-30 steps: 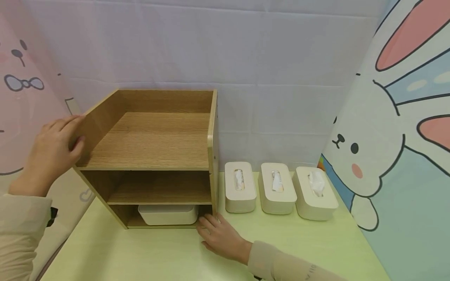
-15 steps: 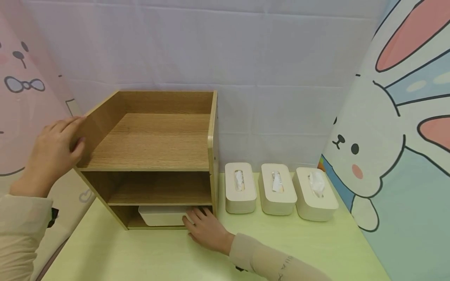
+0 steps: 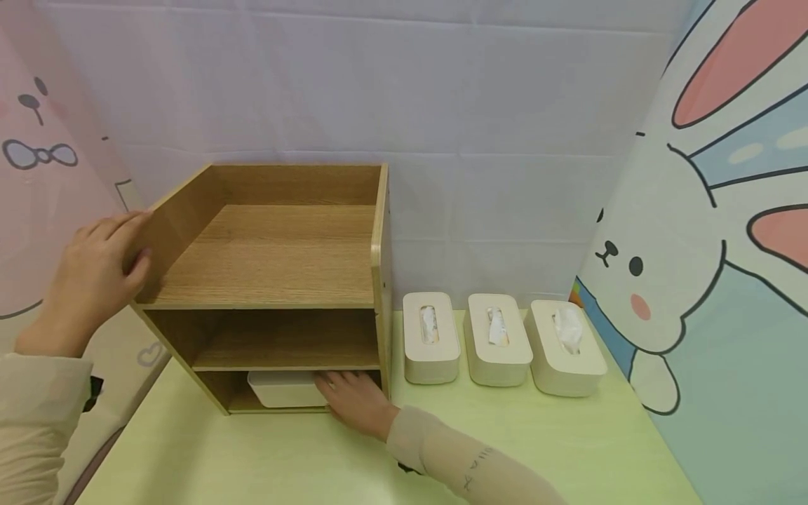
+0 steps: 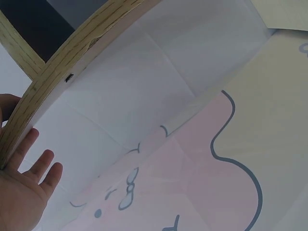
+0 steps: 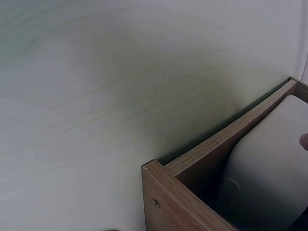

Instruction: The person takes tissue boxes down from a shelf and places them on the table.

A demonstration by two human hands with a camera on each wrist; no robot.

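A wooden desktop shelf (image 3: 278, 256) stands at the left of the table. My left hand (image 3: 104, 270) grips the upper edge of its left side panel; in the left wrist view the thumb lies on one side of the panel (image 4: 45, 79) and the fingers on the other. A white rounded box (image 3: 284, 390) sits in the bottom compartment, its top hidden by the board above. My right hand (image 3: 355, 403) reaches in at the compartment's right, fingers extended over the box's front. One fingertip (image 5: 303, 141) shows at the white box (image 5: 269, 154) in the right wrist view.
Three white tissue boxes, the left one (image 3: 432, 338), the middle one (image 3: 499, 340) and the right one (image 3: 566, 348), stand in a row right of the shelf. A pale curtain (image 3: 505, 210) hangs behind the pale green table (image 3: 265, 456).
My right hand has moved left from the shelf's lower right corner onto the front of the white box. The left hand stays on the side panel, and the box has not visibly moved.
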